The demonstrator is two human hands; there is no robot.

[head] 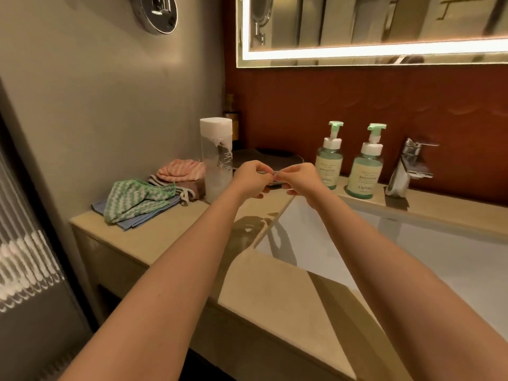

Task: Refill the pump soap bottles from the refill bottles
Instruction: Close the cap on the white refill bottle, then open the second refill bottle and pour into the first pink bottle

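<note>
Two green pump soap bottles stand on the ledge behind the basin, one (329, 163) to the left of the other (364, 171), both with pumps fitted. A tall clear refill bottle (216, 160) with a white cap stands upright on the counter at the left, a little pale liquid at its bottom. My left hand (251, 178) and my right hand (301, 180) meet above the counter between the refill bottle and the pump bottles. Their curled fingertips pinch a small thin object (271, 174) that I cannot identify. Neither hand touches a bottle.
A dark tray (280, 158) lies right behind my hands. Folded striped cloths, green (134, 200) and pink (181, 170), sit on the counter's left. A chrome tap (409, 166) stands right of the pump bottles over the white basin (384, 248). A lit mirror (371, 28) hangs above.
</note>
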